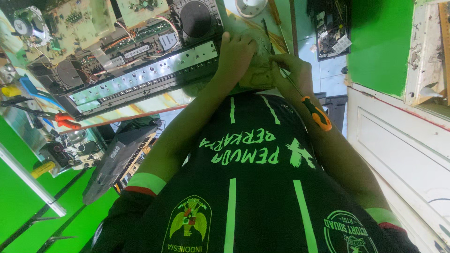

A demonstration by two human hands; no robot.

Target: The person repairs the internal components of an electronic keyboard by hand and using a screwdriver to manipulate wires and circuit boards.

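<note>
My left hand (237, 52) grips the top edge of a pale circuit board (257, 72) held in front of my chest. My right hand (291, 71) is closed around a screwdriver (317, 114) with an orange and black handle. Its thin shaft runs up through my fingers, across the board's right side. The handle hangs down over my black shirt with green stripes. Both hands touch the board, and part of it is hidden behind my fingers.
A long opened electronic unit with a shiny metal strip (140, 79) lies just left of my left hand, with circuit boards (84, 18) and a small speaker (28, 23) behind it. Red-handled pliers (65, 121) and a black device (117, 159) lie lower left. White door panel (398, 140) stands right.
</note>
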